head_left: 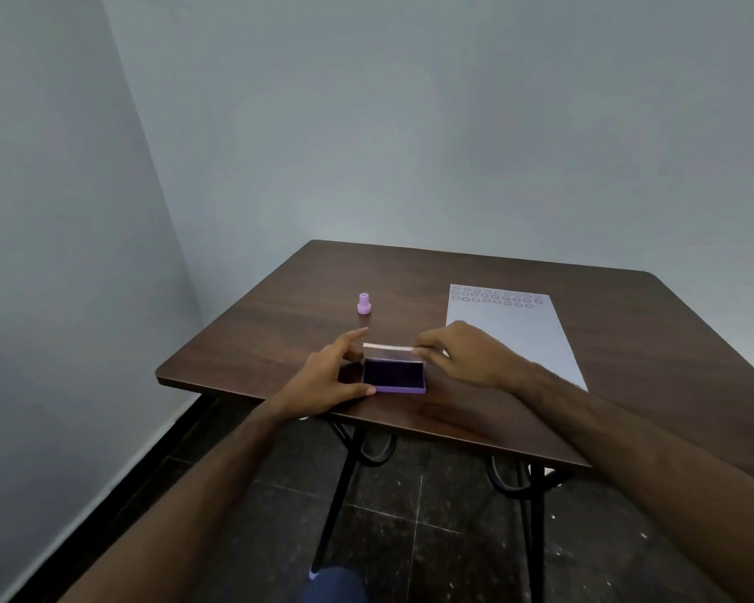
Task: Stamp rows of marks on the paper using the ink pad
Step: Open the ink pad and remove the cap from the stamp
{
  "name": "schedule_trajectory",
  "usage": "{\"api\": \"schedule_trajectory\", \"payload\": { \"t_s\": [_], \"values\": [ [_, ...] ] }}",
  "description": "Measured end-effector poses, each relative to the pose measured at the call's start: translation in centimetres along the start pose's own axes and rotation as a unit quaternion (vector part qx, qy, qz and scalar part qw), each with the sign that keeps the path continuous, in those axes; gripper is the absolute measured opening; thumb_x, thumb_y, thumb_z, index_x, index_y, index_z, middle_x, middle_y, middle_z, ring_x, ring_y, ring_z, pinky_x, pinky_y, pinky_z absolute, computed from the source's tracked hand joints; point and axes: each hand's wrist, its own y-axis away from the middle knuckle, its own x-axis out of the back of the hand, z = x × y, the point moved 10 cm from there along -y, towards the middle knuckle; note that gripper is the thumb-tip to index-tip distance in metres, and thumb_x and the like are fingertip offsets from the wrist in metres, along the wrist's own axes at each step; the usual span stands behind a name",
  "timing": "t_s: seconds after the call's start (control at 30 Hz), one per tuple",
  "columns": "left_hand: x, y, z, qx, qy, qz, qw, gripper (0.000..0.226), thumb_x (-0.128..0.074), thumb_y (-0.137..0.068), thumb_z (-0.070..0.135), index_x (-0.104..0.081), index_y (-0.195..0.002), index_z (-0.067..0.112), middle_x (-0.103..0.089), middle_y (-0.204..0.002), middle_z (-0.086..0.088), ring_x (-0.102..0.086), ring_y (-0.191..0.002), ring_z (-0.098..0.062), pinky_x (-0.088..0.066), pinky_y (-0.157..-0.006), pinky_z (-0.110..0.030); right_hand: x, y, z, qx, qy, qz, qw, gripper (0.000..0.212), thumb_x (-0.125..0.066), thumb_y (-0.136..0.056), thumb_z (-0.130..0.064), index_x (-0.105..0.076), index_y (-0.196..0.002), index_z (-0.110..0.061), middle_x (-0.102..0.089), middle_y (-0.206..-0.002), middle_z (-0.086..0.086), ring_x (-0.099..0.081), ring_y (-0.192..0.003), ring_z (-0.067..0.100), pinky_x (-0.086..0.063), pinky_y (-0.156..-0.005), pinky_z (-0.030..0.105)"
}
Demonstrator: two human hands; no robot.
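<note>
A bare, plain room, its use unclear: pale grey-blue painted walls (366,124) meeting in a corner, a dark speckled tiled floor (432,528), and one dark brown wooden table (410,272) on black metal legs (336,485).

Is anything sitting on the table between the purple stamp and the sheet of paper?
No. In the head view, only bare table lies between the stamp and the paper; the ink pad sits nearer, below that stretch.

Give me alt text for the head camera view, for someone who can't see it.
Two bare hands hold an open purple ink pad at the near edge of a dark wooden table, the left hand steadying its base, the right hand on its raised lid. A small purple stamp stands beyond; a paper with rows of ring marks lies to the right.
</note>
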Motion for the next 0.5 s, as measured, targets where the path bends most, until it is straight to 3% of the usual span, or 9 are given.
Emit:
{"api": "schedule_trajectory", "payload": {
  "t_s": [0.13,0.17,0.3,0.4,0.5],
  "values": [
    [-0.2,-0.2,-0.6,0.016,0.059,-0.039,0.997,0.101,-0.08,-0.075,0.049,-0.015,-0.152,0.042,-0.052,-0.14,0.003,-0.053,-0.122,-0.003,-0.045,-0.104,-0.022,1.7,-1.8,0.3,-0.026,-0.01,0.037,0.999,0.022,-0.052,-0.101,-0.029,-0.067,-0.09,-0.017,-0.062,-0.074,-0.011,-0.051,-0.063,0.008,-0.042,-0.061,0.028],
    [0.0,-0.2,-0.9,0.025,0.06,-0.042,0.997,0.104,-0.079,-0.073,0.054,-0.013,-0.153,0.043,-0.05,-0.144,0.005,-0.051,-0.123,-0.003,-0.043,-0.104,-0.021,2.0,-2.4,0.6,-0.04,-0.031,0.045,0.998,0.022,-0.052,-0.101,-0.027,-0.065,-0.086,-0.017,-0.058,-0.069,-0.012,-0.05,-0.061,0.006,-0.041,-0.06,0.028],
    [3.1,-0.3,-3.4,0.066,-0.075,0.031,0.994,0.088,-0.057,-0.082,0.067,-0.019,-0.155,0.034,-0.05,-0.146,0.006,-0.044,-0.132,-0.013,-0.026,-0.113,-0.051,1.9,-5.0,2.9,-0.124,-0.141,0.047,0.981,0.025,-0.049,-0.102,-0.022,-0.066,-0.09,-0.007,-0.066,-0.075,-0.005,-0.066,-0.067,0.013,-0.045,-0.061,0.023],
    [4.6,-0.1,-4.8,0.1,-0.138,0.08,0.982,0.064,-0.051,-0.095,0.052,-0.03,-0.151,0.029,-0.046,-0.148,0.0,-0.039,-0.137,-0.019,-0.025,-0.114,-0.051,-0.4,-6.4,4.4,-0.172,-0.183,0.021,0.968,0.026,-0.049,-0.102,-0.019,-0.067,-0.097,0.0,-0.066,-0.074,-0.001,-0.068,-0.066,0.017,-0.048,-0.061,0.021],
    [3.6,-0.3,-4.3,0.079,-0.215,0.069,0.971,0.05,-0.05,-0.097,0.045,-0.041,-0.143,0.028,-0.047,-0.148,0.0,-0.04,-0.136,-0.017,-0.03,-0.111,-0.044,-2.7,-7.6,5.5,-0.192,-0.195,-0.003,0.962,0.025,-0.05,-0.102,-0.019,-0.067,-0.102,0.001,-0.063,-0.069,-0.001,-0.061,-0.058,0.012,-0.047,-0.06,0.022]
  ]
}}
